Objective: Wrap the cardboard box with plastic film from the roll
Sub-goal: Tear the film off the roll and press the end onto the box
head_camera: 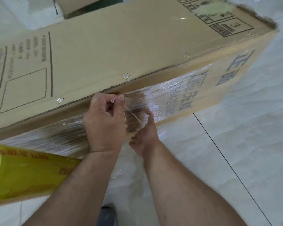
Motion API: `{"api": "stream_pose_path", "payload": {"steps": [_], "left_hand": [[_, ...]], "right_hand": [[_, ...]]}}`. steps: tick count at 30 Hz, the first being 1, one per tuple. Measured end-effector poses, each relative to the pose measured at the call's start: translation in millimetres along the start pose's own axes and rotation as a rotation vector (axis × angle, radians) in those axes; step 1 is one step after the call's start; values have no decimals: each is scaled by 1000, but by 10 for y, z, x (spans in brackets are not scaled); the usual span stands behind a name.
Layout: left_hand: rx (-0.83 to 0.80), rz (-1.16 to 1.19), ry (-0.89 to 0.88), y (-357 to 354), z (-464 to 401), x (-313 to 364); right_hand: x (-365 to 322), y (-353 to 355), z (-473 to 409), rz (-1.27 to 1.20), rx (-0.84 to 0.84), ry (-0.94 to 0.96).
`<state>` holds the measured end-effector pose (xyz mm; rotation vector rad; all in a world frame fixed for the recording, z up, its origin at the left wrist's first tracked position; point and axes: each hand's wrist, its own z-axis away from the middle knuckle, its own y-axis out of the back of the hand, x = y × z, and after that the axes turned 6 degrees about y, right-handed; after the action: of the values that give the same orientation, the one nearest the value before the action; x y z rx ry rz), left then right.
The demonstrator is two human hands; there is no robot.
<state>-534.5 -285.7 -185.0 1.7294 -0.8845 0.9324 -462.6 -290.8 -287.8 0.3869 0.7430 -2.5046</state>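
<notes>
Right now your cardboard box [121,51] lies long and low across the upper and middle part of the frame, resting on the pale tiled floor [235,144]. Its brown top face carries metal staples [127,76] along the near edge, a printed outline rectangle with columns of small text at the left that are too blurred to read, and a row of handling symbols toward the upper right, one showing the numeral 3. Clear plastic film [162,95] already covers the near side face, wrinkled and glinting, with blue characters showing through it and beside it; the large one at the right reads 正. Your left hand [103,123] sits at frame centre with its fingers curled, thumb and forefinger pinching the film just under the box's top edge. Your right hand [144,137] is just beside it, lower, fingers curled up into a bunched strand of the film against the side face. At the lower left, the yellow roll [28,173] lies under your left forearm, its red lettering too smeared to read.
</notes>
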Motion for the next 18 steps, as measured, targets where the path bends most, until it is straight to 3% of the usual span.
{"api": "stream_pose_path", "payload": {"steps": [2,4,6,10,12,15,18], "left_hand": [[24,19,25,-11,21,30],[19,62,25,-22,41,22],[17,83,14,-32,27,-1],[5,48,-44,12,40,-28],[19,2,-88,50,49,-25],[43,-61,-83,123,5,31],[81,-81,-53,193,-65,110]], "right_hand": [[-62,91,72,234,140,117],[-198,113,113,683,270,419],[-424,45,163,1191,173,671],[-797,-84,351,1866,-82,693],[-849,-198,568,1934,-210,825],[-908,-412,949,1845,-254,1044],[-997,-495,1200,1771,-357,1125]]}}
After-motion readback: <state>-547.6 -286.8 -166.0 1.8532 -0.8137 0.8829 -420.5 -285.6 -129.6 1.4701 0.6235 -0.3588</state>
